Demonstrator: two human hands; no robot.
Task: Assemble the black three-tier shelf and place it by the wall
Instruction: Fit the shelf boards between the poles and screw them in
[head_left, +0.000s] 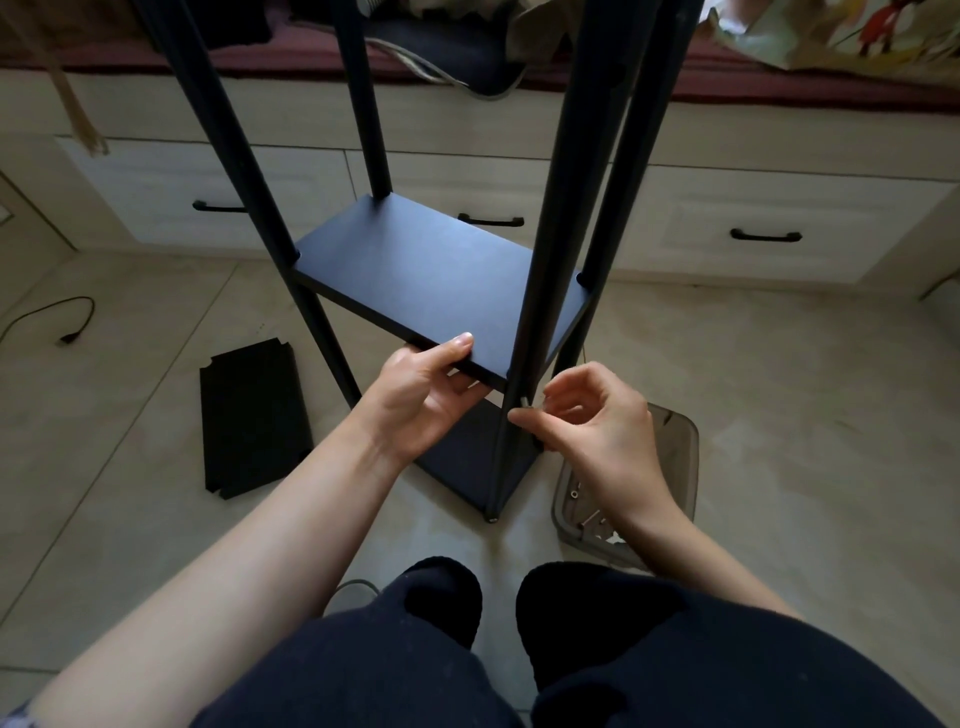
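The black shelf frame (540, 249) stands upright on the tiled floor (779, 389), directly in front of the person's knees. Its middle shelf board (431, 280) sits level between the four posts. The left hand (426, 395) grips the near edge of that board, thumb lying on top and fingers curled underneath. Just right of it, at the frame's near right post (535, 260) and a little below the board, the right hand (592, 421) has its thumb and forefinger pinched together on a small silver screw (523, 401) that touches the post; the other fingers are loosely curled. The bottom shelf board (467, 457) lies below both hands, low in the frame, partly hidden by the left wrist.

Left of the frame, a loose black shelf panel (254, 421) with notched corners lies flat on the floor, apart from the posts. Right of the frame's near foot, a translucent grey tray (675, 441) sits on the floor, with small metal fittings in it, partly covered by the right forearm. Beyond the frame runs a row of pale drawers (727, 228) with black handles. Far left of the frame, a black cable (72, 322) loops on the floor.
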